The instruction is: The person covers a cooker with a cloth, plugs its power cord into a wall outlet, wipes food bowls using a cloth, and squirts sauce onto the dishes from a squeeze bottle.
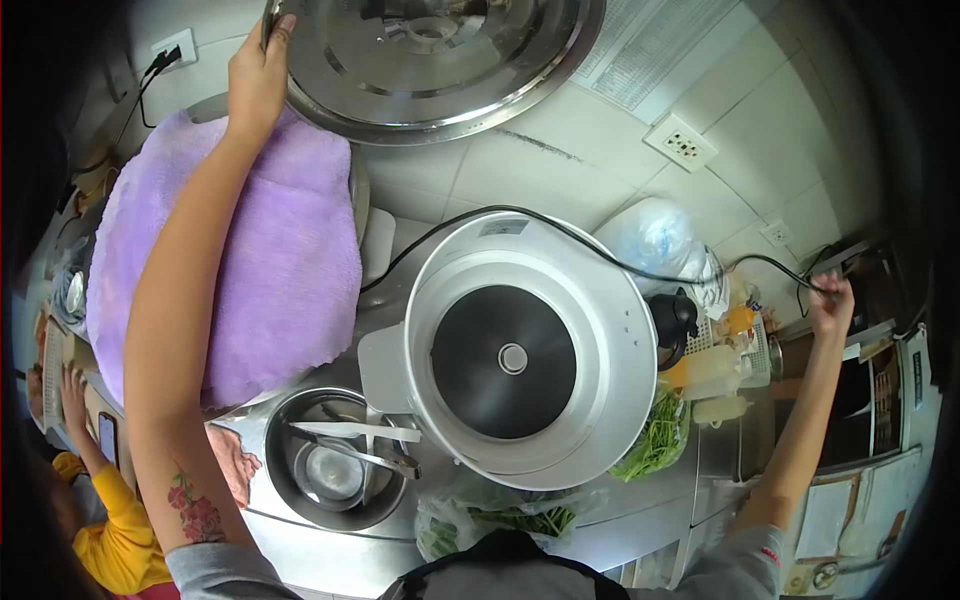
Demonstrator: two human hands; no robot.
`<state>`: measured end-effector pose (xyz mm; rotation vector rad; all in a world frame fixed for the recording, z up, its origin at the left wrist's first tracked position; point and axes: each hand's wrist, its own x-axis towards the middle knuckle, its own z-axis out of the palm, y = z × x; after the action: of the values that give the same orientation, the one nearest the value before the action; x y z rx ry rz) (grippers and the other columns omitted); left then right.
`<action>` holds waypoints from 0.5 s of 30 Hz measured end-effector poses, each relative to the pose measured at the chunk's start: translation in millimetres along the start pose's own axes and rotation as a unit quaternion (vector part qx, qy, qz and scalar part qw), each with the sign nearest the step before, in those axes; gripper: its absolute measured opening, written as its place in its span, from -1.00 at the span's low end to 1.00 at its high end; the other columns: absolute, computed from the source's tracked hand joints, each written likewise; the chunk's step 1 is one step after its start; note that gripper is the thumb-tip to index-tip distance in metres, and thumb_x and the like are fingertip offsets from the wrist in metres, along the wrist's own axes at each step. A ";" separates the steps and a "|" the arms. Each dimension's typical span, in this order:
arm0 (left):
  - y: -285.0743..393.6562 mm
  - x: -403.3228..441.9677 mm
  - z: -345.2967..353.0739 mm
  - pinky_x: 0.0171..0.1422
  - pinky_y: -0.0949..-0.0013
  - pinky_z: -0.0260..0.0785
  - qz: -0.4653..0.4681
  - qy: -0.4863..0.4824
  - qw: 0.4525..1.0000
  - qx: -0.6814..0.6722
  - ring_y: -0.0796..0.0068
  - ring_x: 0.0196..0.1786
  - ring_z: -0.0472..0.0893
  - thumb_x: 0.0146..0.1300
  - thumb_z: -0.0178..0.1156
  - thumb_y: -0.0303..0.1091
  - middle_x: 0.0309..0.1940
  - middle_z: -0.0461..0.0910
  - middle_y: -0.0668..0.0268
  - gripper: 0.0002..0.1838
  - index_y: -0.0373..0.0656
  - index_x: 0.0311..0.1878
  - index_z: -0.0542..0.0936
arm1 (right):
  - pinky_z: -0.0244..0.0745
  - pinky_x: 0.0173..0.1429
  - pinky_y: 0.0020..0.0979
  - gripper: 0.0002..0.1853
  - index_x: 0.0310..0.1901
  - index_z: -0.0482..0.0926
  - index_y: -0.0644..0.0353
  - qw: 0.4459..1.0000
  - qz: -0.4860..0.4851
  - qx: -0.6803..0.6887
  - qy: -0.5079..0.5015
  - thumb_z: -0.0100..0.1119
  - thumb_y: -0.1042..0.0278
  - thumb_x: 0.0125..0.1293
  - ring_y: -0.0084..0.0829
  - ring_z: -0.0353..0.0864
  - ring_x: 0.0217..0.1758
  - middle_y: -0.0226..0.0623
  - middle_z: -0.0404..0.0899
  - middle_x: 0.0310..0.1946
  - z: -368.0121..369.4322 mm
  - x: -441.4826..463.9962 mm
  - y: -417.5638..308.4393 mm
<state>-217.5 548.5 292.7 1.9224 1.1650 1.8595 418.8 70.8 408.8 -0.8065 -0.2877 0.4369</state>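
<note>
No txt legible, wall sheet point(652, 48) w/ tiny print, label point(503, 227) on white cooker point(627, 365) too small to read

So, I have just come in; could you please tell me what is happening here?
The person's left hand holds up a large metal lid by its edge, while the right hand holds a black cable. The cable passes across the far side of a white cooker, which stands open with its dark plate bare. To the left, a purple cloth lies spread, and near it is a metal bowl with utensils.

Glossy metal lid point(440, 85), smooth cooker shell point(622, 350); fluffy cloth point(285, 265)
</note>
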 end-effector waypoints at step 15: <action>-6.9 1.0 2.6 -0.19 0.36 0.33 0.049 0.030 0.998 0.010 0.40 -0.42 0.42 0.41 0.02 -0.03 -0.54 0.47 0.16 -0.57 -0.23 0.03 0.54 | 0.12 -0.71 -0.70 -0.62 -0.04 0.58 0.02 0.520 0.151 -0.840 -0.024 0.20 -0.01 0.19 -0.76 0.30 -0.69 -0.60 0.49 -0.54 61.0 -45.8 -56.8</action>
<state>-217.9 554.7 288.6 1.9804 1.1289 1.9747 369.0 52.6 487.8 -2.8453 -0.6240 0.4010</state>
